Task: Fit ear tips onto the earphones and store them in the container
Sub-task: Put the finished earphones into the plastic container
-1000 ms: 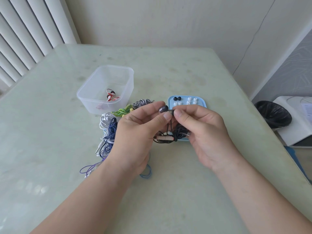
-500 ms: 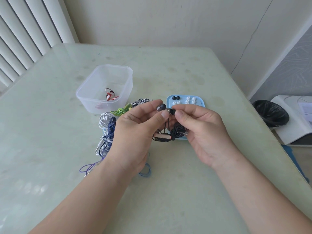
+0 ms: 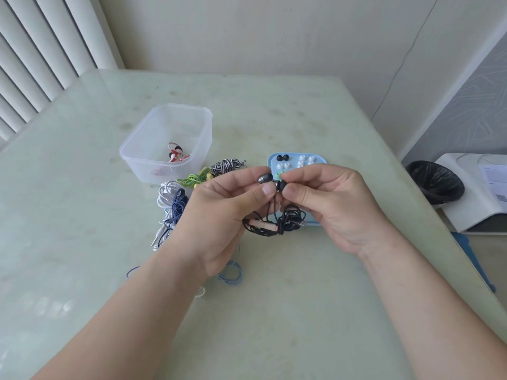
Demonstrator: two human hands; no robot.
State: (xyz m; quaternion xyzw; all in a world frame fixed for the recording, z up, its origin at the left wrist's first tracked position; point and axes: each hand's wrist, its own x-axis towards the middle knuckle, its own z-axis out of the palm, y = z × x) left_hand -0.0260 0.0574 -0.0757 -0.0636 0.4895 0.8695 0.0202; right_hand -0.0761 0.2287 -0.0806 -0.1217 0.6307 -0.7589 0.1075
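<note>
My left hand (image 3: pixel 219 212) pinches a dark grey earbud (image 3: pixel 265 178) of the black earphones, whose coiled cable (image 3: pixel 277 220) hangs below my fingers. My right hand (image 3: pixel 332 204) pinches a black ear tip (image 3: pixel 281 185) against that earbud. Behind my hands lies a light blue tray (image 3: pixel 321 158) with several white ear tips (image 3: pixel 306 159) and two black ear tips (image 3: pixel 282 157). A clear plastic container (image 3: pixel 167 141) stands at the left rear with red and white earphones (image 3: pixel 175 154) inside.
A heap of coiled earphones lies left of my hands: white (image 3: pixel 168 193), dark blue (image 3: pixel 178 208), green (image 3: pixel 193 179), black-and-white striped (image 3: pixel 227 165). A light blue cable (image 3: pixel 231 274) lies below my left hand. A black bin (image 3: pixel 434 182) stands beyond the table's right edge.
Both hands have stayed together above the tray's near end. My right fingers have pressed the black ear tip closer onto the earbud that my left hand holds.
</note>
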